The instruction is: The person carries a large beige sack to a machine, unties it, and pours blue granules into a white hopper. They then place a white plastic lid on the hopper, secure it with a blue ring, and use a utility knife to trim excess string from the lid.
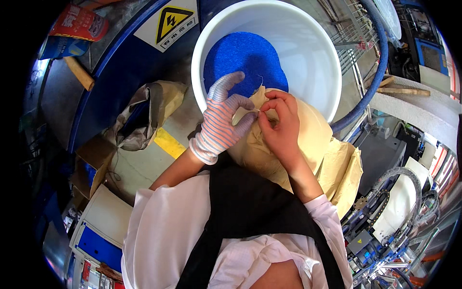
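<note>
My left hand [221, 115], in a white glove with grey-blue and orange stripes, has its thumb and a finger bent toward my right hand, another finger raised. My bare right hand [281, 127] pinches beside it, the fingertips of both meeting at a thin pale thread [257, 111]. Below them is a tan paper sack [310, 132], its top gathered and resting over the near rim of a white tub [332, 72]. Blue granules [245, 53] cover part of the tub's bottom. A loose thread end curls above the sack's tip.
Left of the tub stands a dark blue machine panel [178, 55] with a yellow warning sign. An open, crumpled paper sack [154, 108] and a cardboard box [96, 159] sit on the left. A blue hose [375, 86] curves along the right, near machinery.
</note>
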A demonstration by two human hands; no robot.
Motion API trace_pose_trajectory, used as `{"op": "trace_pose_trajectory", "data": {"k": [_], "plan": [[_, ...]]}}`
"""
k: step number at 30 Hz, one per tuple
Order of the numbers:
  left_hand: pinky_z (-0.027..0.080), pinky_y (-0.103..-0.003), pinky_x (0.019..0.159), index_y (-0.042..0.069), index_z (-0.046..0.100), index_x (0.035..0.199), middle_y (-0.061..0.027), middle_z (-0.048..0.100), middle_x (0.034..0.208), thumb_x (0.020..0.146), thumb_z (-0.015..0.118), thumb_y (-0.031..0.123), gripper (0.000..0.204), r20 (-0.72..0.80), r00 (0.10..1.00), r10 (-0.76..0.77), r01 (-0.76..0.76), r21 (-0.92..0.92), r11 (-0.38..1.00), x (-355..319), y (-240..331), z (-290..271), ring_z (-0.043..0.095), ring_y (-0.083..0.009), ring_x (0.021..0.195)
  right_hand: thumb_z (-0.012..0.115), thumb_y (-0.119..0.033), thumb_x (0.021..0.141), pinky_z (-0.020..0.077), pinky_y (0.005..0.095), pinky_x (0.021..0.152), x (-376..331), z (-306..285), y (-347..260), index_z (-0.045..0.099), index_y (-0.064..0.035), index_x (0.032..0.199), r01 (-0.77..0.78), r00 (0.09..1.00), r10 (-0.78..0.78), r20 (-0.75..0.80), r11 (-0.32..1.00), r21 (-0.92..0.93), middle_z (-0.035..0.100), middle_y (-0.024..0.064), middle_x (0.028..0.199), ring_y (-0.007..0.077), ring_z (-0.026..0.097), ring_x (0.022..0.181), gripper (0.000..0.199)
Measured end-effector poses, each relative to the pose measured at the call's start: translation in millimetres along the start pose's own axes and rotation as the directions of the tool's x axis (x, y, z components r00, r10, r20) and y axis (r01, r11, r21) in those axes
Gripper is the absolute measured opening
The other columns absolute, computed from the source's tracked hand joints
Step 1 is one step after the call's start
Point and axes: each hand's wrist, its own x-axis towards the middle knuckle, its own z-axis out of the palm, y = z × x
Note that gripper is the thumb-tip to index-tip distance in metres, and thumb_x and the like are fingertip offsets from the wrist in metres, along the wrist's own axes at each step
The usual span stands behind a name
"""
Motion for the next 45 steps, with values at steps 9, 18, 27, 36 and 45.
{"op": "trace_pose_trajectory", "data": {"k": [9,18,27,36,45], "plan": [[0.034,-0.041,0.101,0.007,0.065,0.083,-0.0215,0.041,0.134,0.069,0.072,0.005,0.015,0.043,0.976,-0.213,0.216,-0.095,0.972,-9.6,-1.3,11.8,0.040,-0.0351,0.126,0.064,0.000,0.062,0.0394,0.0377,0.078,-2.9,1.1,2.1,0.055,-0.0080,0.078,0.099,0.995,-0.100,-0.019,0.992,-0.078,0.057,0.0075,0.102,0.0276,0.052,0.095,0.020],[0.037,-0.039,0.098,0.006,0.067,0.081,-0.0222,0.049,0.127,0.069,0.071,0.007,0.012,0.045,0.956,-0.290,0.291,-0.281,0.915,-11.1,-3.4,22.0,0.043,-0.0326,0.125,0.064,-0.001,0.062,0.0378,0.0374,0.076,-4.2,-3.3,-0.5,0.056,-0.0089,0.079,0.136,0.991,-0.135,0.016,0.979,-0.151,0.057,0.0064,0.101,0.0270,0.052,0.092,0.020],[0.037,-0.037,0.099,0.006,0.066,0.082,-0.0165,0.041,0.136,0.070,0.069,0.002,0.013,0.082,0.945,-0.315,0.323,-0.357,0.876,-15.2,-8.7,28.4,0.040,-0.0275,0.127,0.064,-0.003,0.066,0.0411,0.0374,0.080,-1.5,-11.9,2.5,0.056,-0.0075,0.078,0.036,0.996,-0.038,0.075,0.999,0.033,0.058,0.0080,0.097,0.0289,0.054,0.094,0.014],[0.037,-0.039,0.099,0.007,0.068,0.083,-0.0222,0.045,0.131,0.069,0.074,0.010,0.016,0.069,0.947,-0.315,0.316,-0.388,0.866,-18.1,-11.6,30.9,0.044,-0.0331,0.123,0.064,-0.003,0.064,0.0392,0.0355,0.076,5.4,-18.1,1.4,0.056,-0.0092,0.077,0.125,0.986,-0.116,0.117,0.989,-0.076,0.058,0.0056,0.096,0.0245,0.055,0.093,0.016],[0.036,-0.043,0.099,0.010,0.067,0.079,-0.0201,0.044,0.129,0.066,0.074,0.009,0.015,-0.165,0.985,-0.052,0.049,-0.020,0.999,-13.9,8.0,27.4,0.043,-0.0365,0.120,0.064,-0.002,0.063,0.0410,0.0361,0.079,3.8,-18.6,5.2,0.055,-0.0085,0.076,0.045,0.994,-0.043,0.103,0.999,-0.023,0.058,0.0063,0.097,0.0258,0.055,0.094,0.017]]}}
